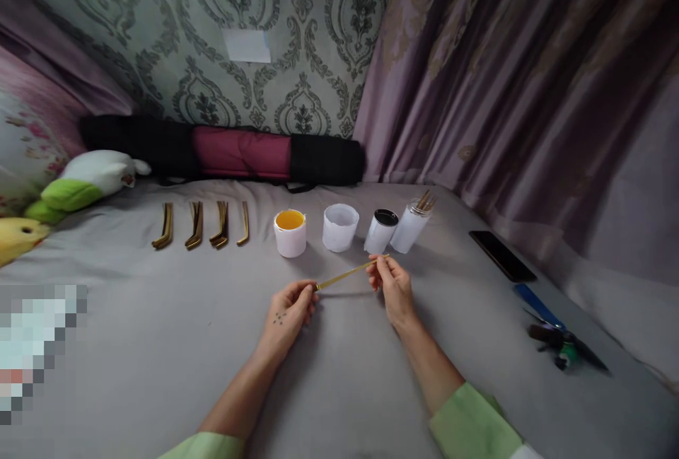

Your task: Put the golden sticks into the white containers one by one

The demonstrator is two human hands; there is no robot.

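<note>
Both hands hold a thin gold-coloured strip [344, 276], slanting up to the right over the grey sheet. My left hand [289, 312] pinches its lower end, where a darker tip shows at the fingers. Thumb and fingers of my right hand [392, 286] are closed near the upper end. Just beyond the hands stand a white tub with yellow-orange contents [290, 238], a translucent white tub [339, 229], a white container with a black top or contents [380, 233] and a white jar [409, 229] holding several thin brown sticks.
Several bundles of bent gold strips [194, 225] and a single bent strip [243, 224] lie at the left. At the right are a black phone [501, 255] and a blue-handled tool [538, 307] among small items. A long black-and-maroon bag [241, 153] lies along the wall.
</note>
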